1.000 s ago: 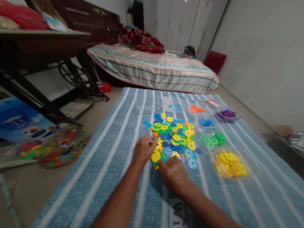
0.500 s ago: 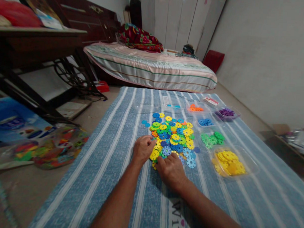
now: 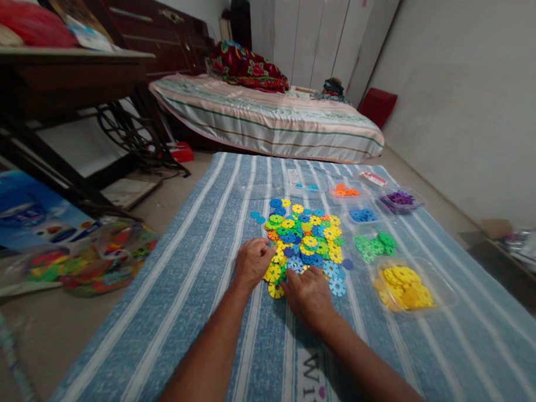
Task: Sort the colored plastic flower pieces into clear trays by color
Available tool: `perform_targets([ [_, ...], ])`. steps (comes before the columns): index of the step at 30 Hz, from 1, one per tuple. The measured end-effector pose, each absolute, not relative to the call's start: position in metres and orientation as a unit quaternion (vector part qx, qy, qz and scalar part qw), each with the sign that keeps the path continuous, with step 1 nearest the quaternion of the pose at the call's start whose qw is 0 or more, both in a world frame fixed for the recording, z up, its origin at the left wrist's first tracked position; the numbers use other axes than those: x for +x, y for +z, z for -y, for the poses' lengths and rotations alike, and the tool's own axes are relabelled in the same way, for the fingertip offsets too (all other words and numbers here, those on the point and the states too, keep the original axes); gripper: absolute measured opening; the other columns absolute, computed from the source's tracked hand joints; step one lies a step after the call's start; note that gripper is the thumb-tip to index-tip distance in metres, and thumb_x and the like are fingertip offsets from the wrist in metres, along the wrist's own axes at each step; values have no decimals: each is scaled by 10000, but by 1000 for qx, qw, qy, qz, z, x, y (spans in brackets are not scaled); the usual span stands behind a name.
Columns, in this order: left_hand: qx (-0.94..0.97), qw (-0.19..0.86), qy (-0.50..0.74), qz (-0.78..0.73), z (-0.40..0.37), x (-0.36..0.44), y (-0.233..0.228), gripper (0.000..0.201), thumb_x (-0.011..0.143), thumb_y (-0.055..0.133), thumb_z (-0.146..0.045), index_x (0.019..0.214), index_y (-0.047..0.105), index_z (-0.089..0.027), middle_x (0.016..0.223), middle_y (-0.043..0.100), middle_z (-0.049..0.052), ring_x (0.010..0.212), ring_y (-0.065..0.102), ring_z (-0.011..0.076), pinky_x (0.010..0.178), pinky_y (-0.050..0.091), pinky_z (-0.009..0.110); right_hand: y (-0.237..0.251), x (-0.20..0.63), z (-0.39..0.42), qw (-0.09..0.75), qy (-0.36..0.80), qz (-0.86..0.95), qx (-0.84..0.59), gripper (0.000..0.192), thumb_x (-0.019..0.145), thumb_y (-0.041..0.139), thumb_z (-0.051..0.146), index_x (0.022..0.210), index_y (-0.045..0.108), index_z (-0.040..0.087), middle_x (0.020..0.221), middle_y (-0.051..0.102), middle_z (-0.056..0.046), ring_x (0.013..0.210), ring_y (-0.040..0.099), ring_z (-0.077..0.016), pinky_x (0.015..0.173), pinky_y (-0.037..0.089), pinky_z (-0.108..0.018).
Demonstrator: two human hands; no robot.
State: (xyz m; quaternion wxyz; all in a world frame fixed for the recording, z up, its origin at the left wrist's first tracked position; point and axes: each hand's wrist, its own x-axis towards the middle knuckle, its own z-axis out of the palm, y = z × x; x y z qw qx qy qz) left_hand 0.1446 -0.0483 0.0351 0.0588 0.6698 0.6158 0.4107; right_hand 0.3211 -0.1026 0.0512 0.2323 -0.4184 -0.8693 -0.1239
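Sorting of the mixed disc pile [image 3: 306,240] by colour appears to be the step in hand, judged from the trays along the right edge of the striped mat [image 3: 194,292]. The left hand [image 3: 252,262] rests at the pile's near left edge, fingers curled on discs; whether one is pinched cannot be told. The right hand [image 3: 309,295] is laid flat, fingers spread, beside a loose yellow disc [image 3: 275,290]. A single disc must next be isolated and carried to the yellow tray [image 3: 445,289].
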Motion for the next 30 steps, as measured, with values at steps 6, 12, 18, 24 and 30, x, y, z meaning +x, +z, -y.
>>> perform_targets([
  [6, 670, 57, 408, -617, 49, 145, 37, 325, 794, 648, -277, 510, 499, -222, 889, 760, 46, 855, 690, 199, 831, 530, 352, 68, 314, 107, 118, -44, 880, -458, 119, 893, 597, 293, 832, 607, 191, 646, 690, -26, 606, 618, -183, 715, 314, -334],
  [12, 675, 61, 402, -616, 50, 145, 39, 358, 796, 642, -283, 484, 476, -224, 879, 757, 39, 848, 690, 191, 829, 532, 340, 79, 313, 110, 58, -8, 873, -484, 133, 913, 552, 262, 840, 627, 180, 709, 713, -63, 686, 657, -202, 744, 330, -336],
  [18, 668, 64, 404, -621, 50, 145, 39, 350, 801, 636, -290, 484, 501, -227, 880, 756, 33, 855, 685, 187, 831, 535, 338, 89, 304, 110, 35, 2, 877, -480, 120, 915, 529, 214, 955, 635, 176, 739, 725, -69, 707, 677, -213, 726, 342, -336],
  [24, 671, 71, 399, -621, 51, 145, 41, 347, 803, 626, -290, 480, 515, -226, 874, 756, 31, 831, 685, 181, 831, 537, 337, 89, 281, 101, 17, -16, 885, -464, 142, 892, 491, 141, 921, 631, 142, 674, 718, -89, 602, 663, -227, 691, 356, -354],
  [30, 670, 71, 405, -618, 49, 145, 38, 350, 806, 618, -302, 480, 511, -228, 877, 756, 44, 821, 688, 196, 810, 540, 349, 71, 285, 101, 122, -86, 889, -434, 97, 807, 540, 109, 738, 580, 164, 549, 651, -56, 505, 577, -180, 658, 316, -340],
])
